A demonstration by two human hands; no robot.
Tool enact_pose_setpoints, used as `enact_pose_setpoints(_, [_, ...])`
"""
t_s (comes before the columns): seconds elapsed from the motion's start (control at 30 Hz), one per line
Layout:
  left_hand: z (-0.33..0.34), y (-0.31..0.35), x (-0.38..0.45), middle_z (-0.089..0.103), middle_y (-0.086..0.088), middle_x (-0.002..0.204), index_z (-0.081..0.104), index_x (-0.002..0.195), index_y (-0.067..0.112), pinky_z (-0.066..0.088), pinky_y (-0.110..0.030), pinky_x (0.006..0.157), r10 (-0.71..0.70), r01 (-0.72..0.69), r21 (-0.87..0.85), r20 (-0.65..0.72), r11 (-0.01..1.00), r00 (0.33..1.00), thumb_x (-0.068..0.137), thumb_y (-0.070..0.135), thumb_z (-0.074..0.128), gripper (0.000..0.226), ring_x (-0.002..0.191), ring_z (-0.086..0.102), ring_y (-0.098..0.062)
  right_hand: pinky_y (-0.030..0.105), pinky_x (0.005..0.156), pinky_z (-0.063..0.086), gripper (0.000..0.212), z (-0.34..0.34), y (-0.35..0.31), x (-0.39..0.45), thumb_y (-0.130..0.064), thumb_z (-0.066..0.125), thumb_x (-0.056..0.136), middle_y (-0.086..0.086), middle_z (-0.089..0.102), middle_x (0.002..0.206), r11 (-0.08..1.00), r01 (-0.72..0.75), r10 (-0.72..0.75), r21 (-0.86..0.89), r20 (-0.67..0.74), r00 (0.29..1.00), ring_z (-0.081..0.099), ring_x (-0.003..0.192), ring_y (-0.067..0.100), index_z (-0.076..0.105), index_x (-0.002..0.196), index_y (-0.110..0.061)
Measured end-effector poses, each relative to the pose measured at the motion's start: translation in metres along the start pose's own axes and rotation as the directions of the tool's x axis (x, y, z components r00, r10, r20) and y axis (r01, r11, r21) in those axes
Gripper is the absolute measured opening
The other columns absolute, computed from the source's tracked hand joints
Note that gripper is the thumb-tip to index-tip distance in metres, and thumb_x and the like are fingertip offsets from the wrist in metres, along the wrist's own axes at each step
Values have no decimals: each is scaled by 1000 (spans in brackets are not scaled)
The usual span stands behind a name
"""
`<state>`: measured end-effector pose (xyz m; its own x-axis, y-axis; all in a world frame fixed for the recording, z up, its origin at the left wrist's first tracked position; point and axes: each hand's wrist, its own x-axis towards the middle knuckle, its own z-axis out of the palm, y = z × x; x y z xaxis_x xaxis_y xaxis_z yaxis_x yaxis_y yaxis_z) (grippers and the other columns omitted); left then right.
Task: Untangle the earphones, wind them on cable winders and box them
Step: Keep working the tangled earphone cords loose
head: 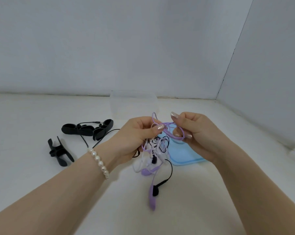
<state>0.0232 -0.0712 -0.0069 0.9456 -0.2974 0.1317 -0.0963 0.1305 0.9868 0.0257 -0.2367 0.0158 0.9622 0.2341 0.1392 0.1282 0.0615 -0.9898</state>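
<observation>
A knot of purple, black and white earphone cables (157,146) hangs above the white table, held between both hands. My left hand (134,138) grips the bundle, thumb pressed on the purple strands. My right hand (192,131) pinches loops of the purple cable (170,131) and pulls them to the right. A purple earbud (151,195) and a black earbud (156,189) dangle below. Black cable winders (88,128) lie at the left with a black cord over them. Another black winder (59,152) lies nearer. A clear plastic box (133,103) stands behind the hands.
A light blue lid (180,154) lies flat under my right hand. Grey walls close the table at the back and at the right, meeting in a corner (218,97). A pearl bracelet (99,162) circles my left wrist.
</observation>
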Motion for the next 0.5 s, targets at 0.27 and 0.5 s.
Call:
enact_pose_setpoints(0.27, [-2,13,1,51,0,50,54,75,9,23,-11,32,-9,-16,-133,-182,991,983,92,12,50,18,30,35,-5,30,71,40,27,-12,-6,2,-18,67,53,0,41,47,735,-7,9,678,0,1000,54,56,19,43,42,-15])
enact_pose_setpoints(0.5, [-2,8,1,65,2,60,55,82,7,30,-15,35,-3,-26,-147,-195,989,981,96,12,44,18,39,47,-8,24,60,38,44,-17,-6,-2,-53,80,50,-8,24,30,962,-177,123,207,252,960,29,33,9,73,67,-13])
